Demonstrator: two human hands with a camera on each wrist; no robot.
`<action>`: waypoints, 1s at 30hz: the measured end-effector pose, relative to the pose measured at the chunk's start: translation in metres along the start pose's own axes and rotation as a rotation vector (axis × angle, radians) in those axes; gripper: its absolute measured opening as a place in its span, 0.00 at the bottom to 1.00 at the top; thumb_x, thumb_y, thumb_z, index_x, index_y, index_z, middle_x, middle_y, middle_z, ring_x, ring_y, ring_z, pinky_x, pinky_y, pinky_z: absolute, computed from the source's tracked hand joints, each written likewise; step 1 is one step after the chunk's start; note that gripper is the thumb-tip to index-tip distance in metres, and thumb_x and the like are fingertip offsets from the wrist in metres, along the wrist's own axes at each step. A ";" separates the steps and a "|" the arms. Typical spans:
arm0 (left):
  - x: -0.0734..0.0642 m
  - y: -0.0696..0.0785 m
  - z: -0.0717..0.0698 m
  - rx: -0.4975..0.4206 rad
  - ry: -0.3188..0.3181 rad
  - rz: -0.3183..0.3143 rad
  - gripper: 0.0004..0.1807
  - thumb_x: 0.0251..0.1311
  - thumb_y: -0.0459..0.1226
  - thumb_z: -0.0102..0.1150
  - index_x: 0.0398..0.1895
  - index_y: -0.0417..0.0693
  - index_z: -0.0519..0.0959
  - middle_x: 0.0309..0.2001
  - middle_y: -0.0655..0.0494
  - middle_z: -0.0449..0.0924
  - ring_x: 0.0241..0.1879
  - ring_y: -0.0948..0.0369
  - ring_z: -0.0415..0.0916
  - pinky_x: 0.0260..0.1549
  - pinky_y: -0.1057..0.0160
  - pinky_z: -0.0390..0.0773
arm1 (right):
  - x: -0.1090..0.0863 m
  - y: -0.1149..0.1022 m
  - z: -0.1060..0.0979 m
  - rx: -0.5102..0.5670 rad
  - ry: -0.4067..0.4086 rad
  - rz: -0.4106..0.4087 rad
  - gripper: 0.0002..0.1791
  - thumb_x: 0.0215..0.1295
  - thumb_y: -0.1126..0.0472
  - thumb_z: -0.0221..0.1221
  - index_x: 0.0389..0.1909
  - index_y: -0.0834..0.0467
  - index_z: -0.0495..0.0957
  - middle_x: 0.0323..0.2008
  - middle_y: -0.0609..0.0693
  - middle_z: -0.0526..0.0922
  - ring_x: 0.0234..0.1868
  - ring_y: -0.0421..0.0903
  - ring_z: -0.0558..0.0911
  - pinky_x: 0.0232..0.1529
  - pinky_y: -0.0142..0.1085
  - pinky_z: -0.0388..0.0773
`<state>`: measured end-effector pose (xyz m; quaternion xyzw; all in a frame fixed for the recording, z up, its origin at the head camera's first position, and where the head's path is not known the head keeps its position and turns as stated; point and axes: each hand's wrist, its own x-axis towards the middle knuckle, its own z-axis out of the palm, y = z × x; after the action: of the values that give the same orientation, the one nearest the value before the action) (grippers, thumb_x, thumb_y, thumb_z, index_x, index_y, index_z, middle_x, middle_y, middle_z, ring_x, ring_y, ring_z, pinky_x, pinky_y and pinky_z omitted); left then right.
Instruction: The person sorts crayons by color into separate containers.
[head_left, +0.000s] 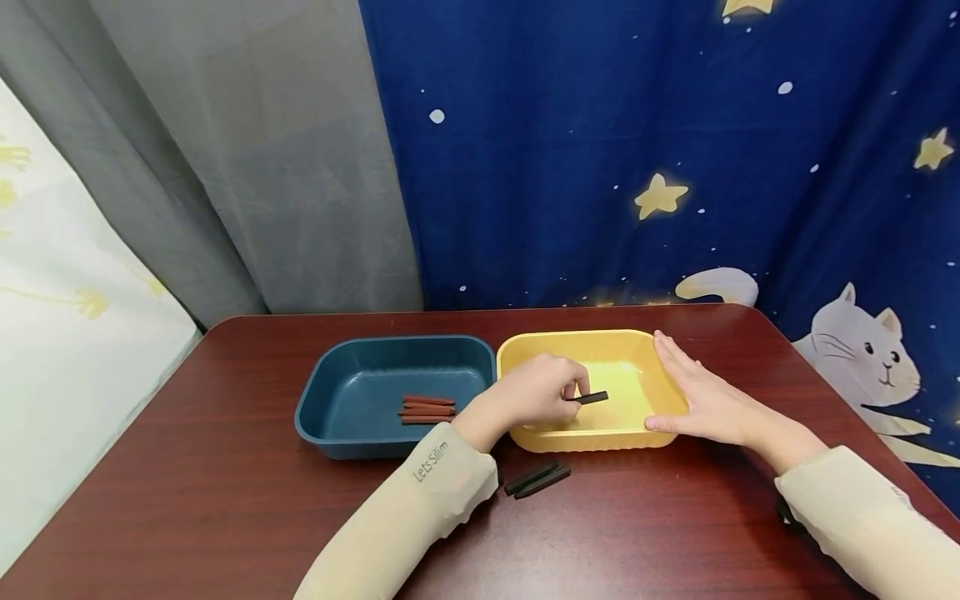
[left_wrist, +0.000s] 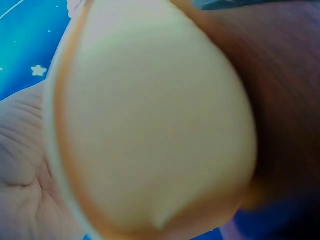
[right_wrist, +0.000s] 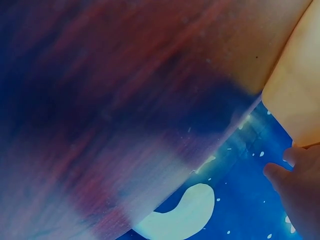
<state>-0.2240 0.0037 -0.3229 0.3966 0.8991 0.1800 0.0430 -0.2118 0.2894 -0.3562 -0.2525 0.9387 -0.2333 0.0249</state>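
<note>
One stick [head_left: 594,397] we pinch, left hand [head_left: 542,390], best laid gently; right hand [head_left: 708,402], straight-fingered, braces yellow tray [head_left: 585,441] near desk [head_left: 645,533]'s far edge.

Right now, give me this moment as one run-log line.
Left hand: pinches black stick at yellow tray; right hand: touches its right end; blue tray: reddish-brown sticks inside; table: more black sticks

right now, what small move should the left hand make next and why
Probably lower the dark stick onto the yellow bin's floor and release it: the left hand holds it inside the bin's outline, the right hand rests at the bin's right end, and two similar sticks lie in front on the table.
</note>
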 end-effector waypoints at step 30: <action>-0.016 -0.003 -0.004 0.024 0.024 -0.114 0.07 0.63 0.37 0.62 0.42 0.46 0.84 0.26 0.60 0.79 0.29 0.65 0.73 0.32 0.71 0.74 | -0.001 0.001 0.004 -0.001 0.006 0.008 0.64 0.56 0.41 0.68 0.80 0.58 0.34 0.81 0.58 0.37 0.78 0.67 0.45 0.67 0.72 0.53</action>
<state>-0.2164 -0.0108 -0.3210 0.3429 0.9229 0.1711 0.0376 -0.2112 0.2890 -0.3603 -0.2481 0.9399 -0.2337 0.0227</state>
